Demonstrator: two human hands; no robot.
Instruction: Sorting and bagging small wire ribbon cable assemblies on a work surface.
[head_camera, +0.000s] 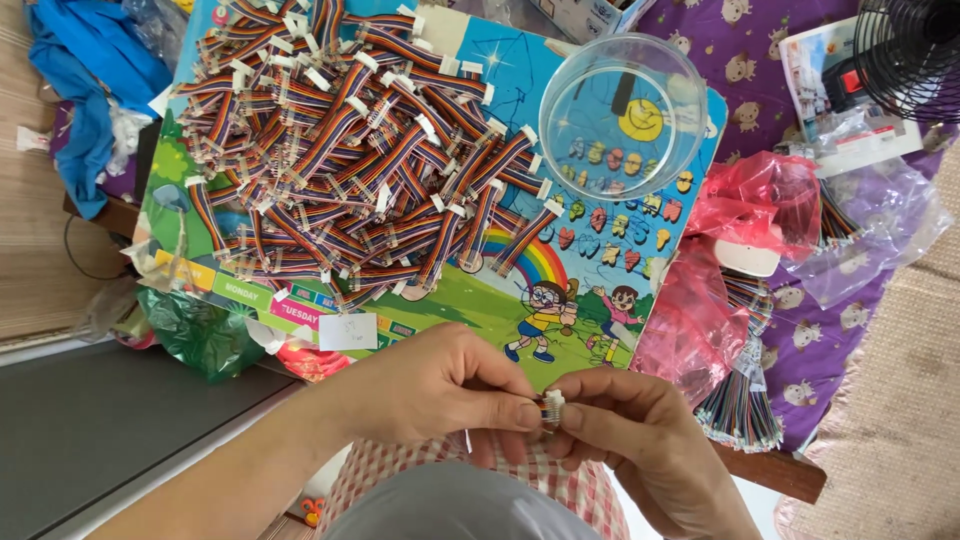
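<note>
My left hand (440, 390) and my right hand (640, 440) meet close to my body, below a colourful cartoon board (590, 260). Between their fingertips they pinch one short ribbon cable with a white connector (551, 404); most of the cable is hidden by my fingers. Spread over the left half of the board lies a big heap of rainbow-coloured ribbon cables with white connectors (350, 150). A clear round plastic container (622, 115) stands at the board's upper right.
Red plastic bags (750, 200) and a clear bag holding bundles of striped cables (745, 400) lie right of the board on a purple patterned cloth (820, 340). A black fan (915, 50) is at the top right, blue fabric (90, 80) at the top left.
</note>
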